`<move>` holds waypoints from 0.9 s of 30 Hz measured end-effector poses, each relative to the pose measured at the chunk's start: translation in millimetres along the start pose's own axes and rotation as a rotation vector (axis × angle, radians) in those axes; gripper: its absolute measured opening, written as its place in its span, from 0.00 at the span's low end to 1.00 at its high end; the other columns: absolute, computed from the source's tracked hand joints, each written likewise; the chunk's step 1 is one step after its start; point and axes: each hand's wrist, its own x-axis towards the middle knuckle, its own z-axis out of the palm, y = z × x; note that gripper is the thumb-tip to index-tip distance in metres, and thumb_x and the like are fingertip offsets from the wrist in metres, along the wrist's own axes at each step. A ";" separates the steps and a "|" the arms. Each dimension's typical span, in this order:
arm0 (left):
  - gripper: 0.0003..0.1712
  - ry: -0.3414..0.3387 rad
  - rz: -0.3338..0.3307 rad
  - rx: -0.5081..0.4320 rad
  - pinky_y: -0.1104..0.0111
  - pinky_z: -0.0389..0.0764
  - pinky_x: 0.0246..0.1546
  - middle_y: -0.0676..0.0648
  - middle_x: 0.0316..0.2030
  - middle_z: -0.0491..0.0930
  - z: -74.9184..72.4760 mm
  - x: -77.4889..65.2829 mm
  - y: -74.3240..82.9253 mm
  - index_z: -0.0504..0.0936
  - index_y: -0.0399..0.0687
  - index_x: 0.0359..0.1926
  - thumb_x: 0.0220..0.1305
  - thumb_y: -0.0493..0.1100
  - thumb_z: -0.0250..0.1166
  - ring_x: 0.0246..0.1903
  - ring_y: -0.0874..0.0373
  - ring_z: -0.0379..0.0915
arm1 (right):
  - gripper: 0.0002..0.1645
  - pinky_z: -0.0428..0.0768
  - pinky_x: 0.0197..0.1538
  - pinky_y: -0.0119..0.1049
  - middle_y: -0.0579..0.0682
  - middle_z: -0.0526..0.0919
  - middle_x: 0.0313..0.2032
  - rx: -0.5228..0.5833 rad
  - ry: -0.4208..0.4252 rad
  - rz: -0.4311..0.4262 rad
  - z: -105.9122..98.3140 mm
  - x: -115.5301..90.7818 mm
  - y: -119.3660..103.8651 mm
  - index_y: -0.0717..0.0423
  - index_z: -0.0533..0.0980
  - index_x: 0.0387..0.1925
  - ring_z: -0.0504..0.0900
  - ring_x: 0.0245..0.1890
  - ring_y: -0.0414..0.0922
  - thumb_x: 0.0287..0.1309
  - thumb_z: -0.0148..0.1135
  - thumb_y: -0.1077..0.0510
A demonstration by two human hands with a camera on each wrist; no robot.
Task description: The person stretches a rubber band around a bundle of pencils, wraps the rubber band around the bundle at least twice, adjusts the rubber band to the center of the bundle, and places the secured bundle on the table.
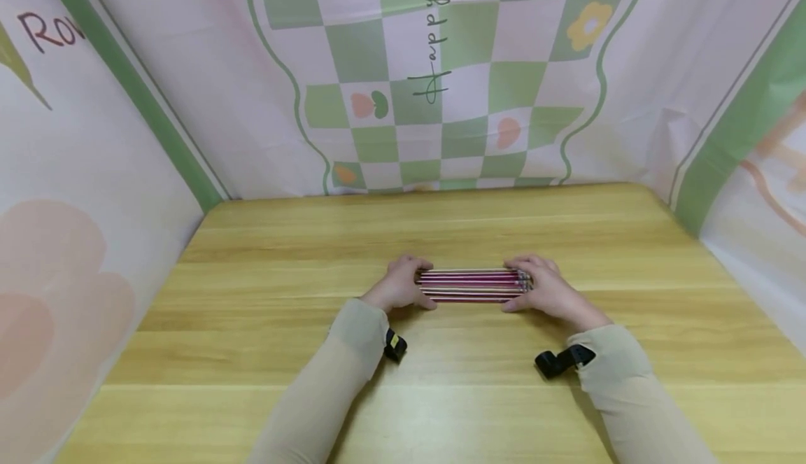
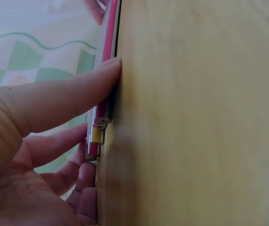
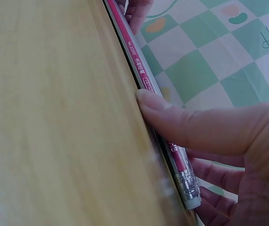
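A row of several pencils (image 1: 469,286), dark pink with pale and dark stripes, lies flat on the wooden table, pointing left to right. Around their left end, my left hand (image 1: 403,285) grips the row, thumb on the near side and fingers on the far side. My right hand (image 1: 540,285) holds the other end in the same manner. In the right wrist view a pencil (image 3: 135,56) shows printed lettering, a silver ferrule and a white eraser (image 3: 193,202) beside the right hand. Plain, unsharpened-looking ends of the pencils (image 2: 97,134) show in the left wrist view.
The wooden table (image 1: 252,352) reaches back to a hanging cloth (image 1: 466,86) with a green and white check. More printed cloth (image 1: 75,156) closes off the left and right sides. A black wrist camera (image 1: 395,345) sits on the left sleeve, another camera (image 1: 554,364) on the right.
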 end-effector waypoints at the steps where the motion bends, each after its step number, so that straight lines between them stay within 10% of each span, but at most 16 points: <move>1: 0.44 -0.001 0.000 0.003 0.53 0.63 0.68 0.41 0.65 0.66 0.3 0.6 0.0 0.73 0.44 0.66 0.46 0.36 0.80 0.65 0.44 0.57 | 0.53 0.57 0.64 0.68 0.68 0.66 0.65 0.003 -0.001 -0.001 -0.3 -0.5 0.2 0.68 0.68 0.65 0.56 0.64 0.68 0.40 0.81 0.50; 27: 0.35 0.001 0.043 0.054 0.55 0.62 0.67 0.42 0.59 0.74 -1.2 3.6 -1.4 0.79 0.44 0.59 0.47 0.39 0.80 0.60 0.46 0.61 | 0.44 0.61 0.61 0.66 0.67 0.69 0.60 -0.024 -0.013 -0.021 -0.8 -1.5 -2.0 0.68 0.72 0.62 0.60 0.60 0.66 0.47 0.78 0.50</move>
